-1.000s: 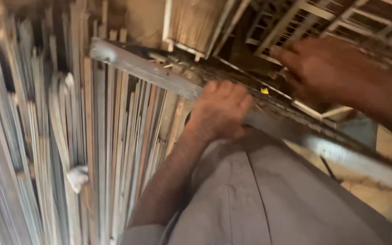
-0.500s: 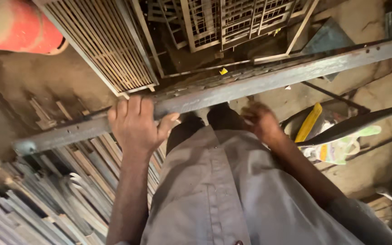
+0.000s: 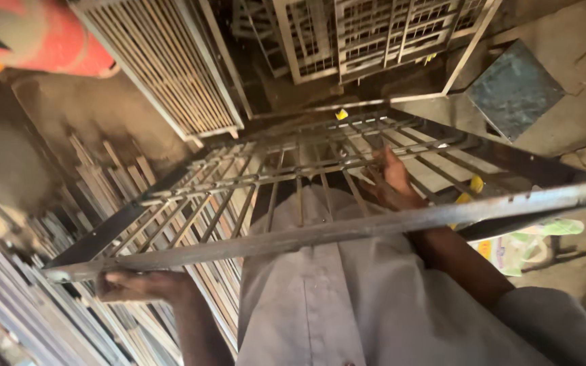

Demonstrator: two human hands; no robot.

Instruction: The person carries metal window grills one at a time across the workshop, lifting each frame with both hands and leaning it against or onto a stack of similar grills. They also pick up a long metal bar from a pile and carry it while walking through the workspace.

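Observation:
A rusty metal window grille (image 3: 334, 234) with thin bars and an angle-iron frame is held tilted flat in front of my grey shirt. My left hand (image 3: 140, 286) grips the underside of the near frame bar at its left corner. Behind the bars, my right hand (image 3: 391, 179) is closed on one of the inner bars near the grille's middle. The grille's far edge points toward the floor beyond.
Several more metal grilles (image 3: 171, 68) and mesh frames (image 3: 388, 30) lean at the back. Bundles of long metal strips (image 3: 15, 298) stand on the left. A red cylinder (image 3: 49, 41) is at top left. A dark square slab (image 3: 513, 88) lies on the concrete floor, right.
The grille has swung from edge-on to nearly flat, showing its bars. My left hand slid toward the left corner; my right hand moved onto an inner bar.

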